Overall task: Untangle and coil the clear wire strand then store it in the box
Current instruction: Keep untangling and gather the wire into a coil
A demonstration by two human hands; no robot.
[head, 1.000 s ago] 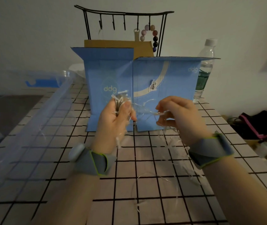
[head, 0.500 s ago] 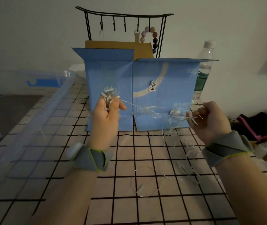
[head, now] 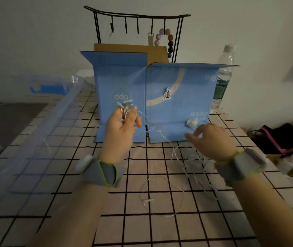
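Mid-frame, coiling partly done: left hand (head: 122, 125) gripping a small coiled bundle of clear wire strand (head: 186, 163); right hand (head: 211, 139), fingers loosely spread, grip unclear. Loose loops trailing lower right; blue box (head: 160, 97) behind, storing still ahead.

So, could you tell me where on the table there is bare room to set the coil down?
The grid tablecloth is bare between the left hand and the clear plastic bin, and near its front edge. It is crowded right of centre: loose clear wire strand sprawls below the right hand, before the blue box.
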